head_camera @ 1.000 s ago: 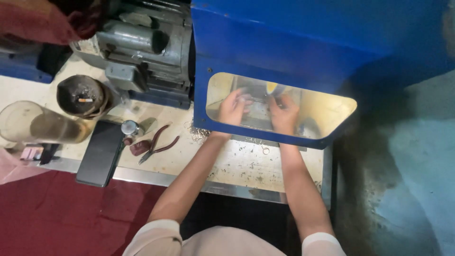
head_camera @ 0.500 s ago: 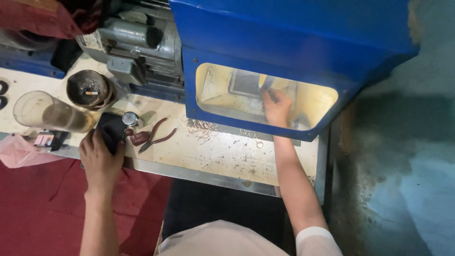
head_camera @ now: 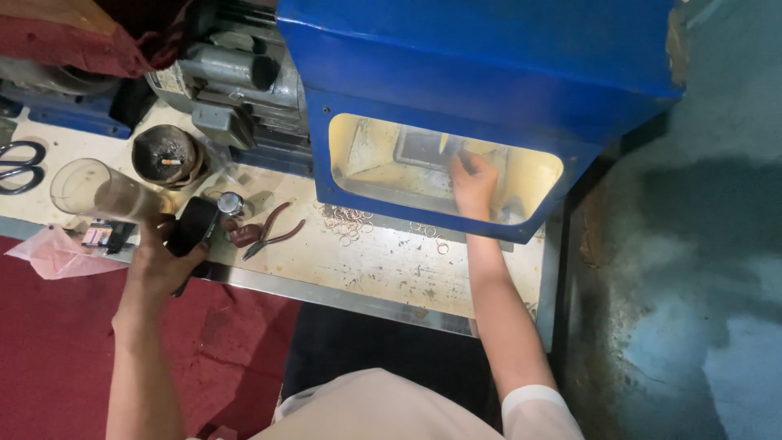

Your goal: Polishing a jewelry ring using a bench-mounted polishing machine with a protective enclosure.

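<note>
1. the left hand (head_camera: pixel 159 261) was closed round a black phone (head_camera: pixel 192 227), fingers wrapped on its lower half, the top end sticking up free and tilted away from the body.
2. the phone looked stiff, flat and smooth, light enough for one hand but probably slippery and breakable; a hold across its long edges near the middle seemed safest.
3. the right hand (head_camera: pixel 472 186) was inside the lit window of the blue housing (head_camera: pixel 456 73), fingertips up against a small pale piece (head_camera: pixel 447 145) by a grey block; whether it pinched that piece or only touched it i cannot tell.
4. just beyond the phone stood a small round metal cap (head_camera: pixel 230 203), and to its right lay red-handled pliers (head_camera: pixel 265 231).
5. left of the phone a clear glass (head_camera: pixel 96 191) lay on its side; beyond it sat a dark ashtray (head_camera: pixel 165 155) with a cigarette end, and scissors (head_camera: pixel 19 161) far left.
6. thin wire rings (head_camera: pixel 350 220) were scattered between the pliers and the housing.
7. all this rested on a worn, stained cream bench (head_camera: pixel 383 265) with a metal front edge; a grey motor (head_camera: pixel 232 77) stood behind, red floor below, a rough bluish wall to the right.
</note>
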